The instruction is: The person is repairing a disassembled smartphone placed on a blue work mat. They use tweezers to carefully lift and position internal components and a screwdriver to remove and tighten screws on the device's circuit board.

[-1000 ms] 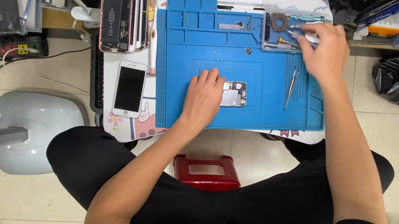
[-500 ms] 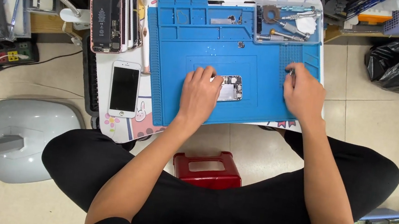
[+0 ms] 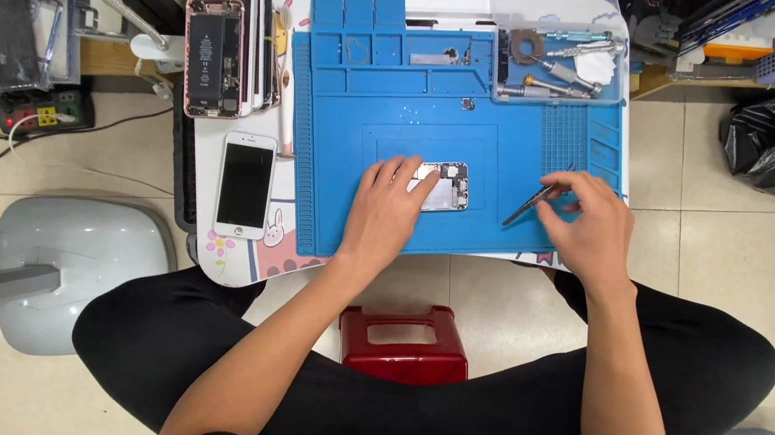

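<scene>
- Since half a second ago, the right hand [image 3: 586,230] has drawn back from the mat's right edge and now pinches a thin dark metal tool [image 3: 534,199], maybe tweezers, which slants down toward the left; its tip is too fine to make out.
- Left hand [image 3: 387,209] stays flat on the blue silicone repair mat [image 3: 394,97], fingers spread and closing on nothing, fingertips pressing the left end of the opened silver phone body [image 3: 446,187].
- Part of that phone body is hidden under the left fingers; its inner parts are too small to read.
- A white phone with a dark screen [image 3: 245,184] lies on the white bench [image 3: 212,173] just left of the mat.
- Further up, a stack of opened phones [image 3: 219,48] lies with a black battery showing.
- A clear plastic tray [image 3: 558,50] at the mat's top right holds small metal parts, hard to tell apart.
- A red plastic stool [image 3: 405,341] sits below, partly covered by the person's legs.
</scene>
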